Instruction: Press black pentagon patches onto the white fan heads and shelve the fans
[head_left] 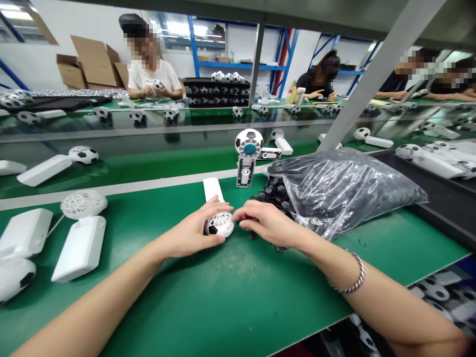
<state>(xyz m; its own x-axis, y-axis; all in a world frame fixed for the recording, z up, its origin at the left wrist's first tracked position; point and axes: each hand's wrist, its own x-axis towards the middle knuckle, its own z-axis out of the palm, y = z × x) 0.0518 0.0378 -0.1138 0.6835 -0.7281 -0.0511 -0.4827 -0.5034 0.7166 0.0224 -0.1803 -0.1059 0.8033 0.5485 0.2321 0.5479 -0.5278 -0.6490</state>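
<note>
Near the middle of the green table point(223, 302), my left hand point(199, 225) is wrapped round the football-patterned head of a white fan point(220, 224), whose white handle points away from me. Just right of the head is my right hand point(269, 223), thumb and fingertips pressed together; whatever they hold, if anything, is too small to make out. Small black parts point(277, 193) spill from a clear plastic bag point(345, 183) beyond my right hand. An opened fan point(246, 148) with a teal centre stands upright behind my hands.
White fan pieces point(80, 248) lie at the left. A conveyor point(148, 158) carrying more fans runs behind the table. At the right are a black tray point(446, 218) of fan parts and a slanted metal post point(372, 74). Several people work across the line.
</note>
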